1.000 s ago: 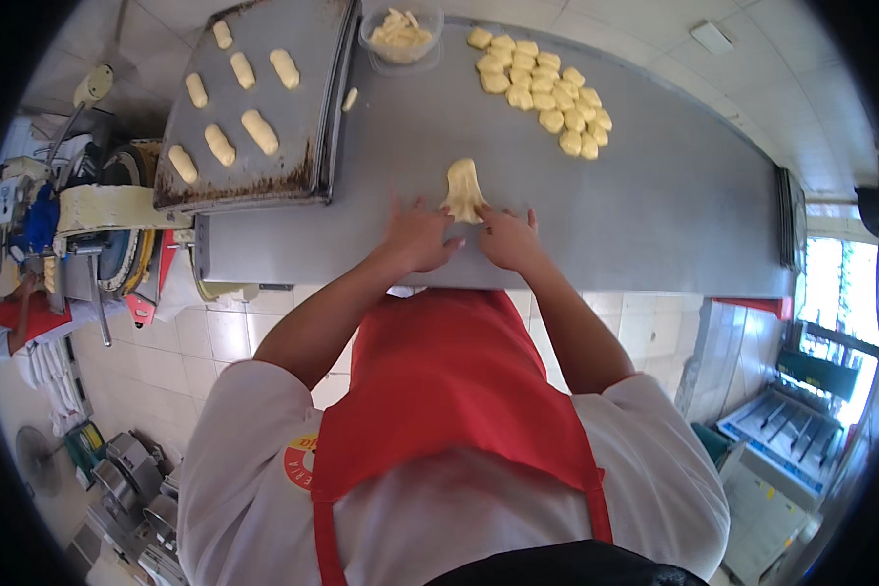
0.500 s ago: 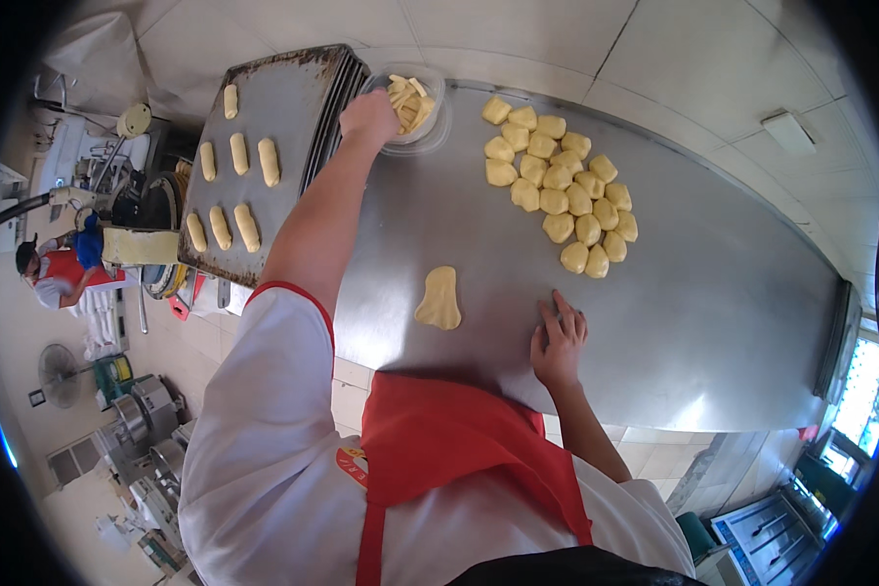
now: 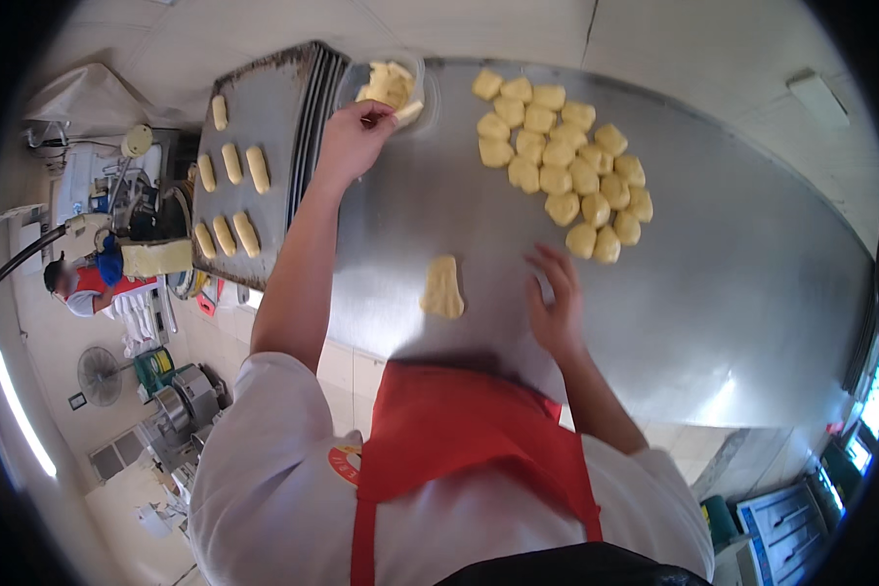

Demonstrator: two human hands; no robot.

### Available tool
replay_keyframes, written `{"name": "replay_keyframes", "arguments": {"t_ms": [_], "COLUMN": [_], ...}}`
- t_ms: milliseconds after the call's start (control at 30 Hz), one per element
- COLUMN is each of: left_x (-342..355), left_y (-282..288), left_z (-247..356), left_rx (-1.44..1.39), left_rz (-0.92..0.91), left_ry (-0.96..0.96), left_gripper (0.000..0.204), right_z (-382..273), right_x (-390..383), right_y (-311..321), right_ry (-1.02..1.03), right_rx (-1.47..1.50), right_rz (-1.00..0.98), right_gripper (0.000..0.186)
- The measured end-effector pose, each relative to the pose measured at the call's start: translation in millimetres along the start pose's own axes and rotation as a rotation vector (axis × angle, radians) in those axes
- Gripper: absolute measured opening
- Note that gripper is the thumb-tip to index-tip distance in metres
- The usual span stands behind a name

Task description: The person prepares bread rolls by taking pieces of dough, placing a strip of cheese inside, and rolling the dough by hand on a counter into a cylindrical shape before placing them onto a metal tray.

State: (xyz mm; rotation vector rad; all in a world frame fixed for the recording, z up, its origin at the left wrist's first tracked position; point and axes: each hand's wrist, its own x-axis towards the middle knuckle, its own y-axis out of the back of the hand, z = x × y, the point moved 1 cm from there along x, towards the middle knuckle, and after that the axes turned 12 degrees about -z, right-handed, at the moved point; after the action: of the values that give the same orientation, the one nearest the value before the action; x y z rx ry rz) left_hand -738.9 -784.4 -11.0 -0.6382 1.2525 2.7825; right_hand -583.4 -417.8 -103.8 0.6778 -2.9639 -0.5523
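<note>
My left hand [image 3: 354,144] pinches a pale yellow stick [image 3: 409,112], perhaps cheese or butter, beside the clear round container [image 3: 421,74]. More sticks like it [image 3: 389,83] are heaped in that container. On the metal table [image 3: 713,283] in front of me lies a flattened piece of dough [image 3: 442,288], narrower at its far end. My right hand [image 3: 559,311], slightly blurred, is over the table to the right of this dough, fingers apart and holding nothing. Beyond it sits a cluster of several dough balls [image 3: 559,181].
At the left, a stack of dark-edged baking trays [image 3: 293,210] stands against the table, its top tray bearing several rolled dough pieces [image 3: 256,170]. Further left are machines, a fan [image 3: 99,376] and a person in a red apron [image 3: 88,283]. A wall runs along the table's far edge.
My left hand has come out of the container toward me with a stick in its fingers. The right hand has lifted slightly from the tabletop. The view has shifted a little.
</note>
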Motion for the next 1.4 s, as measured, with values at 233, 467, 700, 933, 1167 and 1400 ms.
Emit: {"name": "replay_keyframes", "arguments": {"t_ms": [233, 467, 700, 933, 1167, 1400], "left_x": [-144, -164, -178, -192, -181, -185], "left_y": [-105, -172, -173, -146, -170, -192], "left_z": [-49, -127, -145, -148, -158, -161], "left_rx": [-0.475, 0.109, 0.114, 0.384, 0.436, 0.388], "left_rz": [-0.296, 0.115, 0.007, -0.399, -0.025, 0.101], "left_ry": [-0.028, -0.457, -0.505, -0.462, -0.634, -0.755], "left_gripper": [0.033, 0.039, 0.038, 0.054, 0.041, 0.041], "right_z": [-24, -8, 4, -2, 1, 17], "right_x": [72, 41, 15, -4, -14, -29], "right_y": [-79, -132, -135, -130, -136, -139], "right_ry": [-0.331, 0.101, 0.130, 0.134, 0.145, 0.089], "right_rx": [0.475, -0.558, -0.627, -0.711, -0.841, -0.788], "right_rz": [-0.449, -0.100, -0.173, -0.308, -0.227, -0.104], "right_gripper": [0.041, 0.029, 0.037, 0.039, 0.043, 0.044]}}
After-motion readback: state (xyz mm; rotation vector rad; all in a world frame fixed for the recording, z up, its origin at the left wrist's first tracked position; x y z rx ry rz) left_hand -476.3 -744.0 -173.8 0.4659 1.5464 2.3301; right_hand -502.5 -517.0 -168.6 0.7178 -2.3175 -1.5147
